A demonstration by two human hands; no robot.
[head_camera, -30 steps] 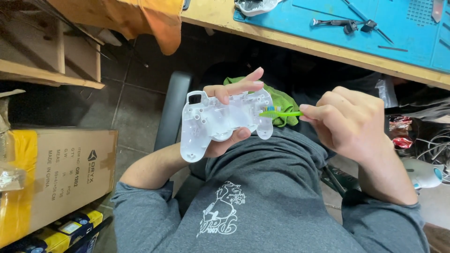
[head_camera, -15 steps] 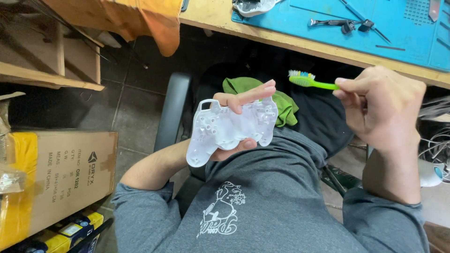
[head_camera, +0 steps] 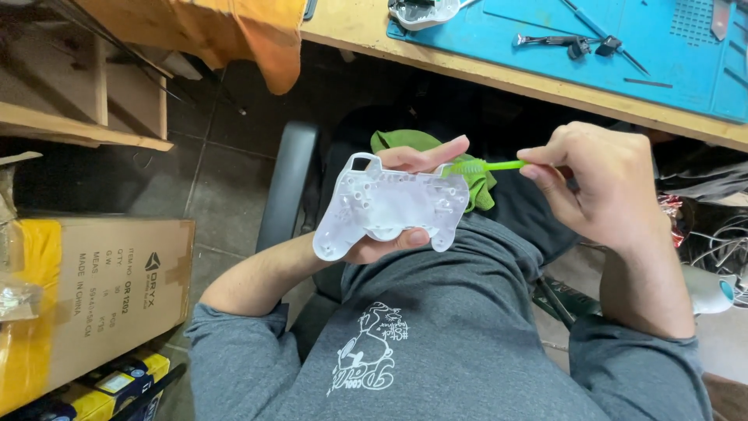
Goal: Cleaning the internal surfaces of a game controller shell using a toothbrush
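The left hand (head_camera: 405, 199) cradled a white game-controller shell (head_camera: 389, 206) over the person's lap, thumb under its lower edge and fingers (head_camera: 436, 152) wrapped over the top edge, gripping it firmly. The shell's long axis ran from 8 o'clock to 2 o'clock, its ribbed inside facing up. The right hand (head_camera: 604, 187) sat at 3 o'clock from the shell, its fingers closed around the handle of a green toothbrush (head_camera: 483, 166). The brush lay nearly level, pointing toward 9 o'clock, its head touching the shell's upper right corner just beside the left fingertips. A green cloth (head_camera: 413, 144) lay on the lap behind the shell. At 12 o'clock the bench (head_camera: 499, 74) carried a blue mat (head_camera: 662, 54) with small tools on it. At 9 o'clock a cardboard box (head_camera: 109, 288) stood on the floor, its contents hidden.
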